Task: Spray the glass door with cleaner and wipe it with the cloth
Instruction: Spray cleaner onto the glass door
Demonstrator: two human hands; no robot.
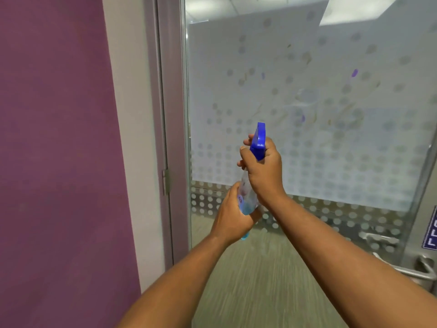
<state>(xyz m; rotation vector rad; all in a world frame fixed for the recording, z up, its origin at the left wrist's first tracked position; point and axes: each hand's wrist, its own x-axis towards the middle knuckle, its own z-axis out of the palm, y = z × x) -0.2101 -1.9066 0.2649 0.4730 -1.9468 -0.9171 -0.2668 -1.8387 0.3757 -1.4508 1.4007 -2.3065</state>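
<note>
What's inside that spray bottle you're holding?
The spray bottle has blue liquid pooled in its lower part; above is clear. The left hand and right hand hide the exact level.

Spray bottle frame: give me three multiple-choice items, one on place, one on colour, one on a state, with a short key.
1. Where does the left hand hold the spray bottle?
A. At the bottom of its body
B. At the nozzle
C. It does not touch it

2. What colour is the spray head?
A. Red
B. Blue
C. White

3. What is the right hand doing?
A. Hanging open at the side
B. Wiping the glass door with a cloth
C. Gripping the neck just under the spray head

Key: 1 A, its fingers wrap the lower body, where blue liquid shows. 2 B, the head is plainly blue against the frosted glass. 3 C, its fingers curl round the neck, and no cloth is in view.
</note>
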